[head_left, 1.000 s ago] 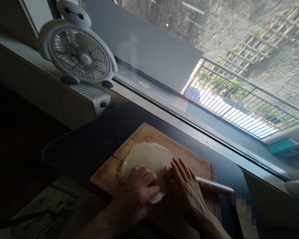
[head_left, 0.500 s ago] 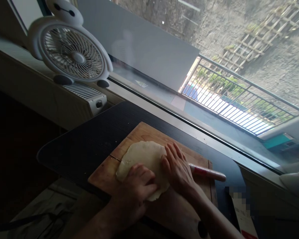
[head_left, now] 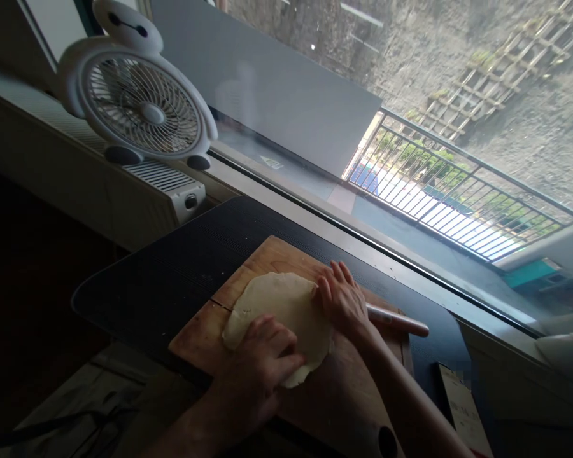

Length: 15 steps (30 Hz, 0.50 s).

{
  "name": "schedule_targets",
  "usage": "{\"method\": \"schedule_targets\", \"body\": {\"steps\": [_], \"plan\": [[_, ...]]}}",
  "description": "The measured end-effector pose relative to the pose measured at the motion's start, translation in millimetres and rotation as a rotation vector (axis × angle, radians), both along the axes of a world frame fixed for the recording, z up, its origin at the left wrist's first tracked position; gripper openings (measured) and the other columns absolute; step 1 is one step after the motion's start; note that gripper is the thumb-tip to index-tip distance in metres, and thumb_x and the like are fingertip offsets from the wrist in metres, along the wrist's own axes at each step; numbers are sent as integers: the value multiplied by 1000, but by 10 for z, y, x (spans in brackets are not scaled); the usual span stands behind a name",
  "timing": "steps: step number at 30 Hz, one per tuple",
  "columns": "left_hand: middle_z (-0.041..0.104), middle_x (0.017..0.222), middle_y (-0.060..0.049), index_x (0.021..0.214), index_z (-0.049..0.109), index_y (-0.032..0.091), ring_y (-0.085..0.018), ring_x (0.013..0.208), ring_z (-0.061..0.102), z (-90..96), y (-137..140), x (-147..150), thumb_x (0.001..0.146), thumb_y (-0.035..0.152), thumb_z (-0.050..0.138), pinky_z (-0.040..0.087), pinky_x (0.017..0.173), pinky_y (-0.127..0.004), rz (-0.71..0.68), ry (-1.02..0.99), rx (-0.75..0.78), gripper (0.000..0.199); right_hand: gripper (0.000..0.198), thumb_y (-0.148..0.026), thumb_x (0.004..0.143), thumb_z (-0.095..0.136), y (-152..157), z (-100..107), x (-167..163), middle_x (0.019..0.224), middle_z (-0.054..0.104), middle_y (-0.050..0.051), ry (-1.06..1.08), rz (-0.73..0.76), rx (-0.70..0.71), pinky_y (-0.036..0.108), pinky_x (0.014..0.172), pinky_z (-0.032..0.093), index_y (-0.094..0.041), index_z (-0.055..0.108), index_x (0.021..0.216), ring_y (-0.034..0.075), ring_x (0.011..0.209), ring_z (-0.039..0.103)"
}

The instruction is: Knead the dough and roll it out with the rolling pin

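A flat, round sheet of pale dough (head_left: pixel 277 299) lies on a wooden board (head_left: pixel 248 261). My left hand (head_left: pixel 265 353) rests on its near left part, with curled fingers and the thumb closed on the dough. At the dough's right edge, my right hand (head_left: pixel 344 302) lies over a rolling pin (head_left: pixel 401 321), its fingers reaching across the far side. The pin's handle sticks out to the right of this hand, above the board. My palm and fingers hide most of the pin's left part.
Under the board is a dark table (head_left: pixel 153 273) beside a window sill. A white fan (head_left: pixel 148 114) stands on a heater (head_left: pixel 162 178) at the left. At the table's right edge lies a flat box-like object (head_left: pixel 463 407). A dark round object (head_left: pixel 388 440) shows near the bottom.
My right hand and the rolling pin have moved slightly away from me. The pin has turned, and its red band no longer shows. My left hand stays nearly still.
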<state>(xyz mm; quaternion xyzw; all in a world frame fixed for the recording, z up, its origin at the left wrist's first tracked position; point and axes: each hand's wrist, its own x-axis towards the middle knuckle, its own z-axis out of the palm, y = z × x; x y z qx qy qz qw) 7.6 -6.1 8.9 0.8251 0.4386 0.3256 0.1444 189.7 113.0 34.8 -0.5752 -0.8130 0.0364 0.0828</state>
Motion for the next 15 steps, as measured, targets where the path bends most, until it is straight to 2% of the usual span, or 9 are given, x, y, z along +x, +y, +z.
{"method": "schedule_targets", "body": {"steps": [3,5,7,9,11,13,15], "plan": [[55,92,-1,97,64,26,-19,94,47,-11,6,19,75,15,62,25,104,-46,-19,13,-21,25,52,-36,96,29,-669,-144,240,149,27,8,18,182,67,43,110,25,-17,26,144,22,139,17],[55,91,-1,96,64,26,-19,93,47,-25,25,35,73,15,64,25,104,-46,-16,11,-9,26,51,-33,96,30,-816,-202,331,150,26,8,17,194,106,43,111,24,-16,26,144,21,140,16],[56,89,0,93,64,26,-18,92,48,-28,56,16,73,16,64,24,104,-48,-13,12,28,23,45,-33,96,29,-651,-211,306,150,25,10,16,119,171,45,110,23,-14,39,136,24,139,15],[58,86,1,92,65,26,-17,89,50,-3,89,-68,74,14,62,21,105,-49,-26,41,75,22,43,-37,97,28,-300,-181,189,149,26,13,28,9,227,45,107,26,-13,51,124,27,137,20],[59,85,2,92,65,27,-17,87,51,44,109,-210,75,11,59,19,106,-50,0,99,112,24,42,-40,97,27,38,-136,39,143,35,12,76,-72,244,41,98,35,-16,55,118,26,126,37],[60,88,1,95,64,27,-17,89,52,92,110,-353,77,11,56,21,105,-50,84,169,130,25,40,-39,97,26,224,-103,-90,123,52,10,101,-84,257,34,87,40,-19,59,106,21,107,50],[60,92,0,100,63,26,-18,92,52,115,106,-419,81,15,55,25,103,-49,178,213,148,23,41,-38,98,24,240,-98,-158,98,60,6,84,-47,282,31,80,38,-21,61,92,19,91,53]]}}
